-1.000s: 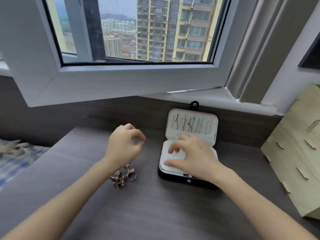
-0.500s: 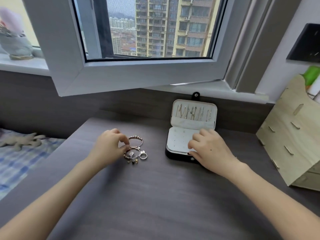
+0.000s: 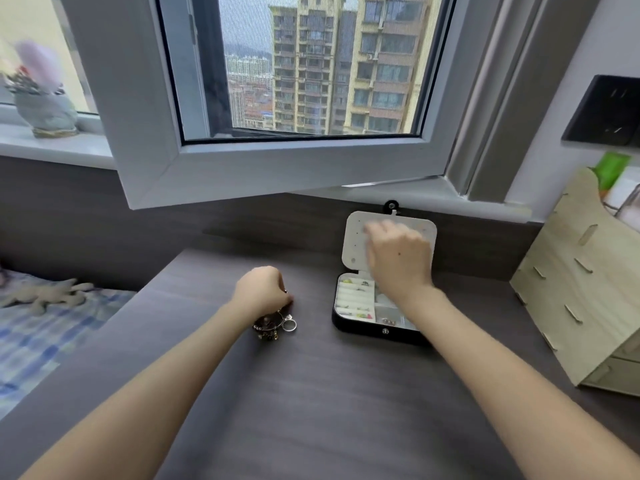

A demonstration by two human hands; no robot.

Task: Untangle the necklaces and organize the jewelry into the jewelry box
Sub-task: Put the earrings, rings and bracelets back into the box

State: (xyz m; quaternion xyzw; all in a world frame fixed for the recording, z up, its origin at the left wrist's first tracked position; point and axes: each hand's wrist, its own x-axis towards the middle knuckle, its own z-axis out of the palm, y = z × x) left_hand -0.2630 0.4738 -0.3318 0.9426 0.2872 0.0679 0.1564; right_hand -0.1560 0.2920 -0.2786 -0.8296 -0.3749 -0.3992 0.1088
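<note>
On the desk (image 3: 311, 410), nearest, the left hand (image 3: 261, 292) curls onto the tangle (image 3: 275, 323) of jewelry, apparently pinching it to steady it. Just right, the box (image 3: 360, 327) stands open, trays (image 3: 356, 299) bared. Farther back the right hand (image 3: 398, 259) holds the white flap (image 3: 353, 244) upright, likely to reach those trays; its fingers (image 3: 375, 232) blur, so grip or push I cannot tell. Half a second ago that flap lay flat over the base.

Two hands, left hand (image 3: 261, 289) and right hand (image 3: 398, 261), one jewelry box (image 3: 374, 332), one jewelry tangle (image 3: 268, 325), one wooden organizer (image 3: 581, 306).
</note>
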